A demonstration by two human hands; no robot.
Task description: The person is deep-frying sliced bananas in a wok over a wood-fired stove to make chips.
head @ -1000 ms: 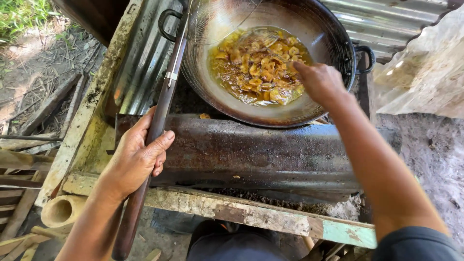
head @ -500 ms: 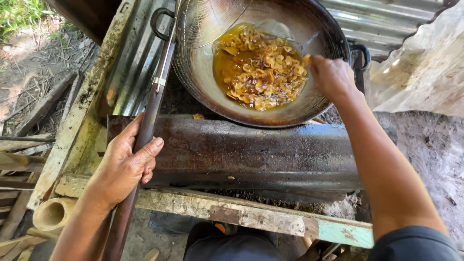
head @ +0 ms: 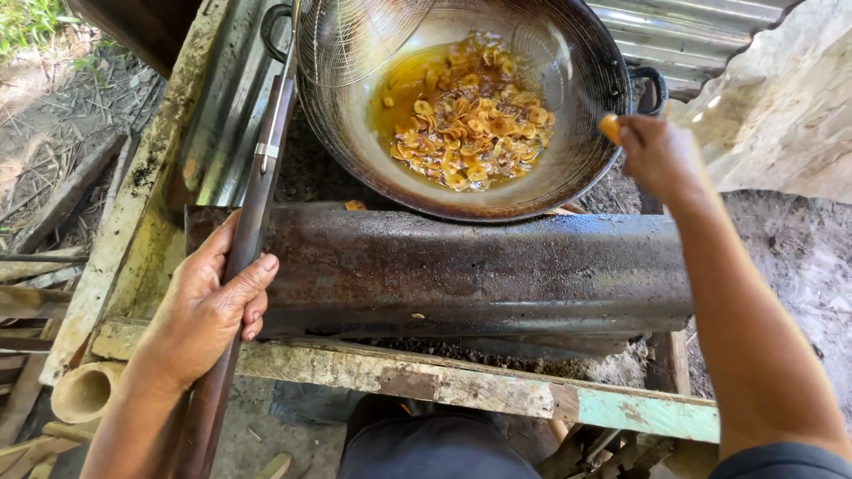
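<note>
A big dark wok sits on a rough stove, tilted, with yellow oil and several golden fried chips pooled inside. My left hand grips the long dark wooden handle of a wire skimmer. The skimmer's mesh basket hangs over the wok's far left side, above the oil. My right hand is at the wok's right rim, pinching one small fried chip between its fingertips.
A rusty curved metal sheet fronts the stove, above a worn painted wooden beam. A bamboo tube lies at lower left. Corrugated metal stands behind, a pale rough slab at right, dirt and sticks at left.
My right hand has drawn back from the chips in the oil to the wok's right rim, now holding one chip. The skimmer basket has come into view over the wok.
</note>
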